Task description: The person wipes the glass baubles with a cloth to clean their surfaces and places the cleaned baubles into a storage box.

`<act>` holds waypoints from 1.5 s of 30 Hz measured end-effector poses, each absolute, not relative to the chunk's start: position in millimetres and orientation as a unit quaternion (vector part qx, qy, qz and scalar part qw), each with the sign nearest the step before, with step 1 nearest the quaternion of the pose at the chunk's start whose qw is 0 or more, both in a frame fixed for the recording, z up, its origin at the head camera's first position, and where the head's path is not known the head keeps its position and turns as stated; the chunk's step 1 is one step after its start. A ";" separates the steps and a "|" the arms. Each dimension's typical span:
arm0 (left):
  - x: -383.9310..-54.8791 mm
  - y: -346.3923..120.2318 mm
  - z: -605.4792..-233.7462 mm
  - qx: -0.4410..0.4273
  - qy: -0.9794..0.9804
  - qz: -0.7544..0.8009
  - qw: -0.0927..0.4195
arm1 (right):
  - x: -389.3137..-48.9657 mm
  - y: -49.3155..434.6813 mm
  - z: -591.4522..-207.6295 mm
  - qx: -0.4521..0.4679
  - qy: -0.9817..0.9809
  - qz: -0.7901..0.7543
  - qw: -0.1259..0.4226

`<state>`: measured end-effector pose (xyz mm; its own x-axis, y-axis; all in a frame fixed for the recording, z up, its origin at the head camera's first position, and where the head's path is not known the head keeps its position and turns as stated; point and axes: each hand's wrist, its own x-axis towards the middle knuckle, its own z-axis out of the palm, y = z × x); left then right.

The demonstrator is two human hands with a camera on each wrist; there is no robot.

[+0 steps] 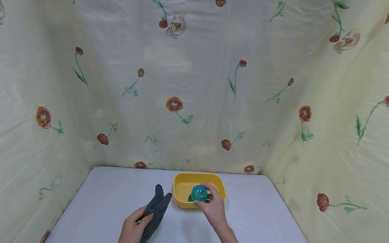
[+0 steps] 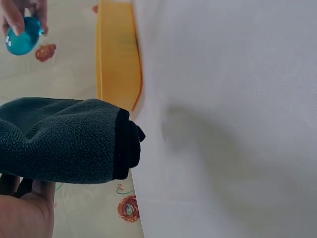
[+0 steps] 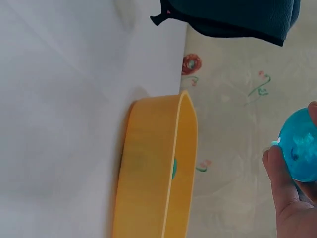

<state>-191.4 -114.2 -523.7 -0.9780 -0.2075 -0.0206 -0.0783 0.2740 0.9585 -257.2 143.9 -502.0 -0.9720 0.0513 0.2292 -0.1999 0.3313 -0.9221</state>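
In the head view my left hand (image 1: 132, 226) grips a folded dark grey-green cloth (image 1: 156, 212) with black edging. Seen from the left wrist, the cloth (image 2: 69, 141) looks fleecy and is bunched into a thick roll above the fingers. My right hand (image 1: 216, 211) pinches a clear blue round ball (image 1: 199, 193) between thumb and fingers, held up over the near side of a yellow plastic tub (image 1: 182, 204). A small tab sticks out from the ball's side (image 3: 299, 144) in the right wrist view. Part of a green thing (image 1: 190, 198) shows inside the tub, mostly hidden behind the ball.
The tub stands on a white-covered table (image 1: 100, 199), toward its far side. Flower-printed curtains (image 1: 200, 135) hang behind the table and along both sides. Shadows of the hands fall on the white cover (image 2: 208, 148).
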 end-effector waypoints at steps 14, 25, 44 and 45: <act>-178.2 -119.7 -537.3 0.080 -0.819 -0.561 0.087 | -269.5 161.1 -515.8 0.021 -0.829 0.547 0.118; -172.8 -128.6 -555.8 0.088 -0.852 -0.513 0.066 | -275.0 168.3 -526.3 -0.011 -0.852 0.512 0.111; -165.6 -112.7 -594.5 -0.017 -0.856 -0.517 -0.004 | -286.2 180.4 -539.5 -0.019 -0.884 0.455 0.108; -166.0 -113.4 -598.6 -0.021 -0.854 -0.520 -0.006 | -286.5 180.4 -540.2 -0.019 -0.885 0.452 0.106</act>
<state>-166.0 -113.4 -598.6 -0.9991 0.0412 0.0112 0.0288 0.4573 0.8888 -286.5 180.4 -540.2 -0.9766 0.1305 0.1708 -0.0619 0.5902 -0.8049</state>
